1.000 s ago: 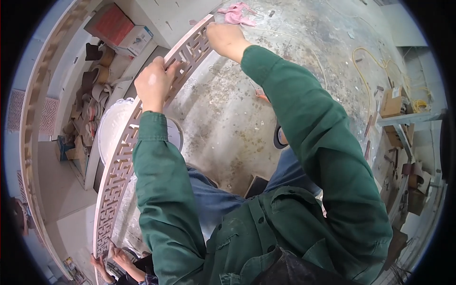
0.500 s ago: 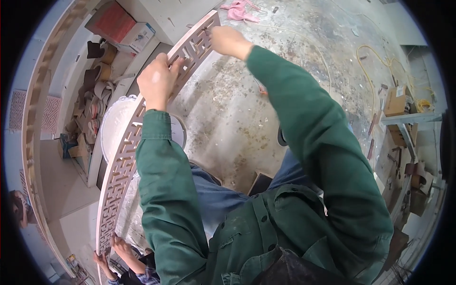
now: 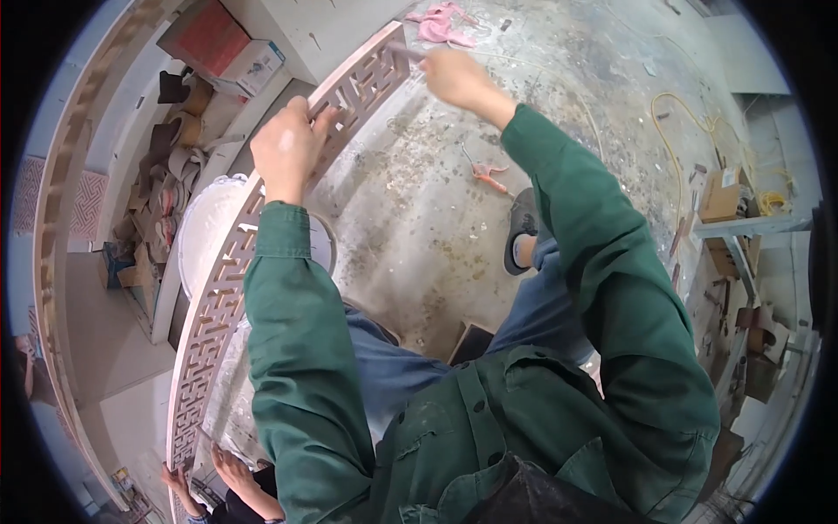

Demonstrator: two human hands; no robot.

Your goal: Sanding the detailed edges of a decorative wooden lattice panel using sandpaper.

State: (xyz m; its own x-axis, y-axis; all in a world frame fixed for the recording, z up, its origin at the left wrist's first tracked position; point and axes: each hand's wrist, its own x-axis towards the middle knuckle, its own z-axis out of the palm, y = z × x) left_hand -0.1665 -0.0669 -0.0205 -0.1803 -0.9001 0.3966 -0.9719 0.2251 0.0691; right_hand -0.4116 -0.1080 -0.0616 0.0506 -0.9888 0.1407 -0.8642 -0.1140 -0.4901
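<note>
A long, narrow wooden fretwork panel [image 3: 218,297] with an angular cut-out pattern stands on edge, running from the upper middle to the lower left. My left hand [image 3: 286,148] is closed over its upper edge, thumb on the pierced face. My right hand [image 3: 458,87] is closed round a thin, flat, stick-like tool [image 3: 405,52], whose tip reaches the openings at the panel's far end. The tool's exact kind cannot be made out. At the near end another person's hands [image 3: 236,476] work on the same panel, one gripping it, the other with a thin tool.
Orange-handled pliers [image 3: 487,173] and a pink cloth [image 3: 442,23] lie on the stained floor. Behind the panel stands a round white table [image 3: 205,223]. Shelves at left hold sandpaper rolls [image 3: 188,129] and a red box [image 3: 208,37]. A yellow hose [image 3: 670,131] and cardboard box [image 3: 726,194] are at right.
My right hand has drawn back rightward from the panel, exposing the thin tool and the pliers on the floor. My left hand keeps its hold. The other person's near hand has shifted slightly.
</note>
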